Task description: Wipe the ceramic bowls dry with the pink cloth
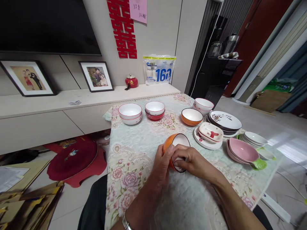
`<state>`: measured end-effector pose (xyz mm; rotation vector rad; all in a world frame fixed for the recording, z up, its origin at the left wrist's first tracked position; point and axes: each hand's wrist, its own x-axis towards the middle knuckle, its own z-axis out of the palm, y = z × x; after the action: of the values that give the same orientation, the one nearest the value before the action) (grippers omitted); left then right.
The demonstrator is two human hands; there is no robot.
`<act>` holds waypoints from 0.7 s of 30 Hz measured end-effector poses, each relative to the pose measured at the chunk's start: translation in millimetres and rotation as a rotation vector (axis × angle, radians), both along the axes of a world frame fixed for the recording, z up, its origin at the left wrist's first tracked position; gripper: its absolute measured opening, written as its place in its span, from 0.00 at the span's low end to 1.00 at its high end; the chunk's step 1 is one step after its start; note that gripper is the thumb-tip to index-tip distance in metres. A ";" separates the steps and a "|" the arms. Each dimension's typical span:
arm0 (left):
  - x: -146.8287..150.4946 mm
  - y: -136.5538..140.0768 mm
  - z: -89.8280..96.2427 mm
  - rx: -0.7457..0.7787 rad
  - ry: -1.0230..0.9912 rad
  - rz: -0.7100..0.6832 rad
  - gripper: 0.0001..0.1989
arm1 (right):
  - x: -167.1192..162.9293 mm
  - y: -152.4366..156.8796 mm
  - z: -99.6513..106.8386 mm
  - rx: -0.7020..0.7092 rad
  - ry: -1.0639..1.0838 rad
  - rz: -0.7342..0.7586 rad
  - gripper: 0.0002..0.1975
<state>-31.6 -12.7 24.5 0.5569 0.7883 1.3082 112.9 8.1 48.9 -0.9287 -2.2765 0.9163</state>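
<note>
An orange bowl (168, 142) with a white inside and a dark rim is tilted on its side above the near part of the table. My left hand (163, 159) wraps around its outer left wall, the thumb near the rim. Across the bowl's opening lies my right hand (188, 159), its fingers curled at the rim and inner wall; anything small under its fingertips is hidden. A second orange bowl (192, 117) stands upright just beyond. Behind are white red-rimmed bowls (130, 114) in a stack, and a white bowl (155, 108) on a red one (155, 116).
At right stand white bowls (203, 105), patterned plates (225, 120), oblong dishes (211, 132), pink bowls (243, 151) with green handles, and small white bowls (255, 139). A flowered cloth (129, 179) covers the table. A red stool (74, 158) is at left, a cabinet (96, 99) behind.
</note>
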 end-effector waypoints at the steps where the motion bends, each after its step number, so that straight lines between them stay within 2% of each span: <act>1: 0.5 1.0 -1.0 -0.002 0.000 -0.008 0.14 | 0.0 0.2 -2.5 0.077 -0.092 -0.031 0.10; 5: 0.2 3.0 -4.1 0.019 -0.005 -0.033 0.14 | -5.7 0.5 -13.6 0.411 -0.325 -0.202 0.10; 8: 0.0 3.3 -5.2 0.020 0.006 -0.038 0.16 | -11.3 -0.7 -17.8 0.454 -0.355 -0.293 0.10; 11: 0.4 4.4 -7.9 -0.007 0.060 0.005 0.19 | -13.7 -3.0 -15.8 0.315 -0.347 -0.342 0.12; 13: 0.5 5.6 -10.8 0.016 0.111 0.032 0.21 | -13.7 -4.2 -11.8 0.204 -0.287 -0.316 0.13; 17: 0.5 7.2 -16.0 0.090 0.207 0.068 0.23 | -12.5 -3.6 -4.7 -0.004 0.014 -0.191 0.13; 21: 0.8 6.8 -17.5 0.137 0.172 0.066 0.22 | -9.7 -2.0 -5.5 -0.181 0.254 -0.176 0.21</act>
<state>-30.8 -5.8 7.0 0.7659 0.8679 1.3954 103.2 6.1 43.4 -1.0088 -1.8915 1.1067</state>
